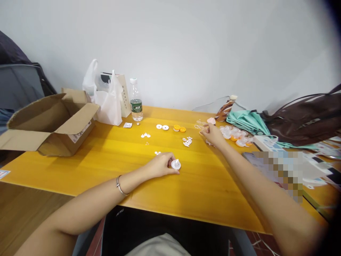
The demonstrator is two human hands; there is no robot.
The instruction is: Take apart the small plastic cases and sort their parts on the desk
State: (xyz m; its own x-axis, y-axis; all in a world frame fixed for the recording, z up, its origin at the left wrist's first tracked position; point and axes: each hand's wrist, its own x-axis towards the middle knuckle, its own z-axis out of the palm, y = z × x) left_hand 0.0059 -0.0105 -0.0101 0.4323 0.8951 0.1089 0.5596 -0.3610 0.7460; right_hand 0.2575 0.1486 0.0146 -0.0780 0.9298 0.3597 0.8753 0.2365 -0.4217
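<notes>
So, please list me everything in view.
Table: 1, yellow, centre
Cardboard box: 1, brown, left
Carrier bag: 1, white, left
Water bottle: 1, clear, left
Foil packet: 1, silver, left
Flat rings: 2, white, middle
Round parts: 2, orange, middle
Thin rings: several, clear, middle-right
Small parts: several, white, middle
Plastic pieces: several, clear-orange, right
Drink bottle: 1, brown, right
Fabric: 1, teal, right
Bag: 1, dark brown, right
Bracelet: 1, silver, left wrist
Left hand: 1, bare, holding white disc
Right hand: 1, bare, at thin rings
</notes>
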